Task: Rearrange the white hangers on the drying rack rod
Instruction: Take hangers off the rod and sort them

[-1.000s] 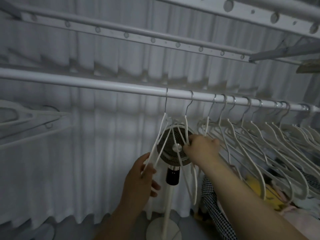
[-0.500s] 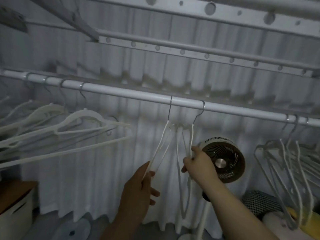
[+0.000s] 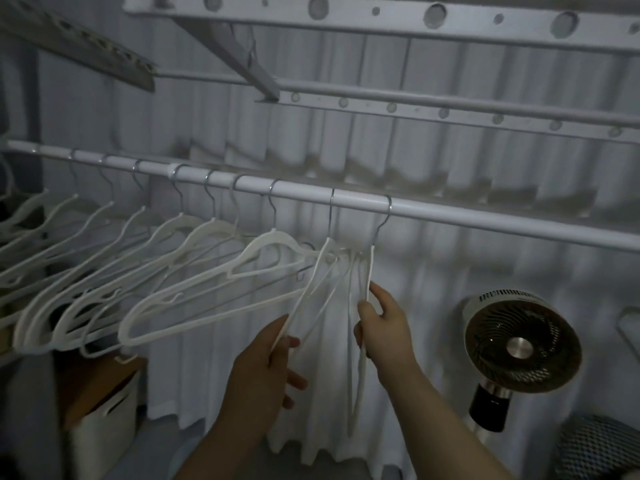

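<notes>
A white rod (image 3: 485,218) crosses the view, sloping down to the right. Two white hangers hang from it by metal hooks near the middle. My left hand (image 3: 263,368) grips the lower edge of the left hanger (image 3: 313,285). My right hand (image 3: 384,327) pinches the arm of the right hanger (image 3: 370,268), whose loop drops below my wrist. To the left, a row of several white hangers (image 3: 194,282) hangs on the same rod, the nearest one close to my left hand's hanger.
A round fan (image 3: 523,348) on a stand sits low at the right. A white curtain (image 3: 450,168) hangs behind the rod. Perforated rack bars (image 3: 381,15) run overhead. A white bin with a wooden lid (image 3: 104,410) stands at the lower left.
Both hands have slid the two hangers leftward along the rod, from the right group to next to the left group. The view has panned left; the fan now lies right of my hands.
</notes>
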A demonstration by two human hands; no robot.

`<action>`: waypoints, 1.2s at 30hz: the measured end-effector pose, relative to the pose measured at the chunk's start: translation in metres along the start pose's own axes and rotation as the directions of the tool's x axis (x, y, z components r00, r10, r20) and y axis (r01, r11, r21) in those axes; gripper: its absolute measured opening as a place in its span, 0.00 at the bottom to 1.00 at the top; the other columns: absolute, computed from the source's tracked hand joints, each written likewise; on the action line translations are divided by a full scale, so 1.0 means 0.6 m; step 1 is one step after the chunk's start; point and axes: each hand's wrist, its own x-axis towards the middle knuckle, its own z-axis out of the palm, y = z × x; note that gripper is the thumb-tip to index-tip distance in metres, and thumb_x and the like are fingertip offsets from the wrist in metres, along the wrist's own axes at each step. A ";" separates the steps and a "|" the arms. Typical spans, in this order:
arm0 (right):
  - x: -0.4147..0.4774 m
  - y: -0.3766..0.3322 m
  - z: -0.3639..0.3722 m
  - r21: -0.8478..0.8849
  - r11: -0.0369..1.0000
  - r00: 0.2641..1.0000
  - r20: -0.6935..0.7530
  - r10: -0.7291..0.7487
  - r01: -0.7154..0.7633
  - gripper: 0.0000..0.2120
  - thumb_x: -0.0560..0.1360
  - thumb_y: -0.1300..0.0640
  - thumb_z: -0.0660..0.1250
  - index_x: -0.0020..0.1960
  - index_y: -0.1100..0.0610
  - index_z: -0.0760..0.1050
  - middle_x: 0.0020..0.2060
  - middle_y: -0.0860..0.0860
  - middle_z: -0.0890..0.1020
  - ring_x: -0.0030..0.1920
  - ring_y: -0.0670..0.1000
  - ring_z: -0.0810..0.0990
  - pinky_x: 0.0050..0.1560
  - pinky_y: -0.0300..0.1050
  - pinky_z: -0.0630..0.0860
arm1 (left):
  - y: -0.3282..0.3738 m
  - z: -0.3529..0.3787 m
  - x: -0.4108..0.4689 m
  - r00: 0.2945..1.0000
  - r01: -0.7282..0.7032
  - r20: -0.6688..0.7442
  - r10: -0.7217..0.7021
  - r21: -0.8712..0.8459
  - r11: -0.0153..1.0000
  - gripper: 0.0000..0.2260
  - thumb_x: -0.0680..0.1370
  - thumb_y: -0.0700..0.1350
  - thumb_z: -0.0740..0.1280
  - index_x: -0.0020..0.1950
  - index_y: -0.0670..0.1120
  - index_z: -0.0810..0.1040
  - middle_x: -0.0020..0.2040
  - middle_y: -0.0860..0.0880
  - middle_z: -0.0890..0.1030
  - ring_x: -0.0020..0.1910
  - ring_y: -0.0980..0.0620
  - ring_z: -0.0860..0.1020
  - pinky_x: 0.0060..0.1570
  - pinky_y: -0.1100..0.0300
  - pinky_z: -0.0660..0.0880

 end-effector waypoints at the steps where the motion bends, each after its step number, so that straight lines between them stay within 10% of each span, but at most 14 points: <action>1: -0.001 -0.001 0.007 0.006 1.000 1.000 0.009 -0.005 0.005 0.18 0.77 0.63 0.56 0.66 0.53 0.68 0.23 0.53 0.71 0.15 0.40 0.68 0.17 0.29 0.63 | -0.001 -0.005 0.001 1.000 -0.006 -0.009 0.006 0.001 1.000 0.13 0.80 0.39 0.54 0.57 0.55 0.69 0.45 0.57 0.76 0.22 0.60 0.77 0.18 0.67 0.71; 36: -0.001 -0.009 0.027 -0.045 0.999 0.998 0.060 -0.018 0.021 0.19 0.77 0.62 0.56 0.67 0.53 0.66 0.25 0.52 0.71 0.16 0.40 0.68 0.18 0.30 0.65 | -0.010 -0.006 0.008 0.998 -0.003 -0.062 0.016 0.208 0.978 0.20 0.79 0.41 0.54 0.71 0.52 0.62 0.56 0.51 0.76 0.26 0.57 0.71 0.17 0.70 0.69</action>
